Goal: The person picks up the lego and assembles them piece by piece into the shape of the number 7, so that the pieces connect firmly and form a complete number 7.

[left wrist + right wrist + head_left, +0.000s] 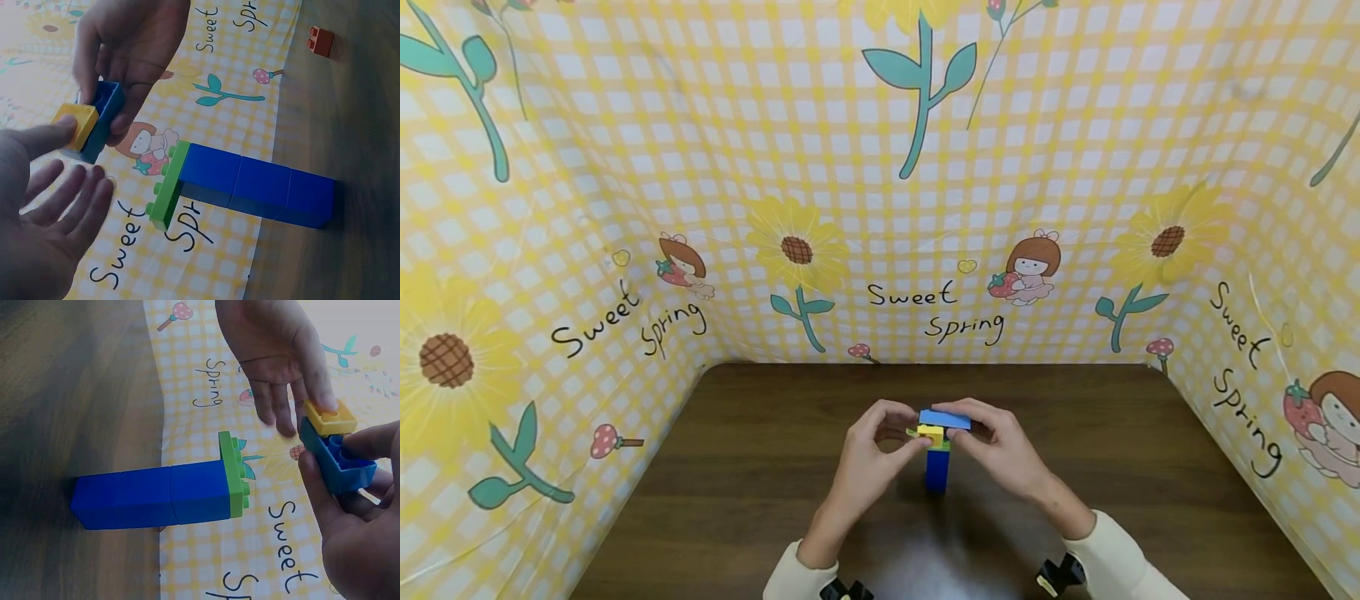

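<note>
My right hand (1011, 450) grips a long blue brick (337, 469), whose hollow underside shows in the right wrist view. A smaller yellow brick (337, 427) sits against one end of it. My left hand (868, 454) presses its straight thumb on the yellow brick, while its other fingers are spread loosely clear of both bricks. Below the hands stands an upright tower of several blue blocks (259, 184), topped by a flat green studded plate (169, 187) that overhangs one side. In the head view the held bricks overlap the tower's top.
A small orange-red brick (320, 41) lies on the brown wooden table (760, 417), apart from the tower. Yellow checked cloth (880, 208) with printed flowers encloses the table at the back and both sides.
</note>
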`<state>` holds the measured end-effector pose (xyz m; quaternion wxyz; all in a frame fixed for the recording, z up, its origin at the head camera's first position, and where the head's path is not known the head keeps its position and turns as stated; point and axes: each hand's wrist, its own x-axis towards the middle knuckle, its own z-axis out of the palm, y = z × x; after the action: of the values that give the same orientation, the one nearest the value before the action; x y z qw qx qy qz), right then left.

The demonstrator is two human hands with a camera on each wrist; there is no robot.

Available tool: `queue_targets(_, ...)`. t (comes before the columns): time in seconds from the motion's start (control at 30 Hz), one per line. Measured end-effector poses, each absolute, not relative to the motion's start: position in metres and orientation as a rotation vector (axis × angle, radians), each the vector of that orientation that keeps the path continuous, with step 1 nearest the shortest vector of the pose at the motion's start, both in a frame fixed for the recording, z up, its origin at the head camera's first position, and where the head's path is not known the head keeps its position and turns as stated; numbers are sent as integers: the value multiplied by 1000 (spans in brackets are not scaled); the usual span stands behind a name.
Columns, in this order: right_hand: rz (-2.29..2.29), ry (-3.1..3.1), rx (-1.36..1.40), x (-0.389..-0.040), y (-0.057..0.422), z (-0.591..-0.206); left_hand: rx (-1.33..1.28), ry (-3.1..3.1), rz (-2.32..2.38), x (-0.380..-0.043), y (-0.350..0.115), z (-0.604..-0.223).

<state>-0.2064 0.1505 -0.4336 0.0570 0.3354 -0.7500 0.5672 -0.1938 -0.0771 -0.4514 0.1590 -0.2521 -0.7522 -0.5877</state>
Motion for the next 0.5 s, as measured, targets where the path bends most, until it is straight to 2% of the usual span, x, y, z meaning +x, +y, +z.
queue_targets(0.17, 1792, -2284, 1068, -207, 152, -435, -783, -2132, -1827, -193, -79, -452)
queue_targets(0.5, 1774, -2401, 973, -204, 151, -433, -742, -2084, -1977, -191, -79, -448)
